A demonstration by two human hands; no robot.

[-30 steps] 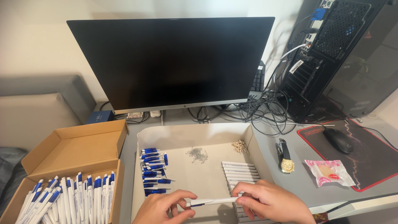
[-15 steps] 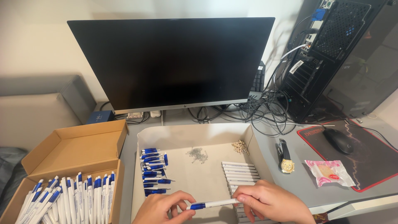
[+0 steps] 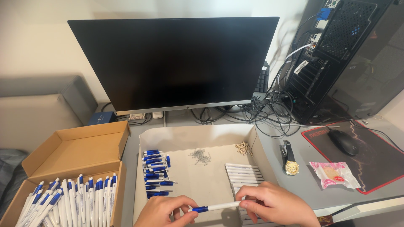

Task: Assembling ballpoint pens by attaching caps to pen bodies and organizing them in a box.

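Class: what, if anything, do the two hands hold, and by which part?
One white pen: left hand pinches its blue tip end, right hand its white barrel end.

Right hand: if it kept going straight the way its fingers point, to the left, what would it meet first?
Most likely the left hand, which pinches the blue end of the same pen that the right hand holds by its white barrel.

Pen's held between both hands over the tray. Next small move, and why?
Probably carry the blue-and-white plastic pen left and lay it in the brown cardboard box. It looks assembled, blue end by the left hand, white barrel pinched by the right hand, and like pens already lie there. The white tray holds only separate parts.
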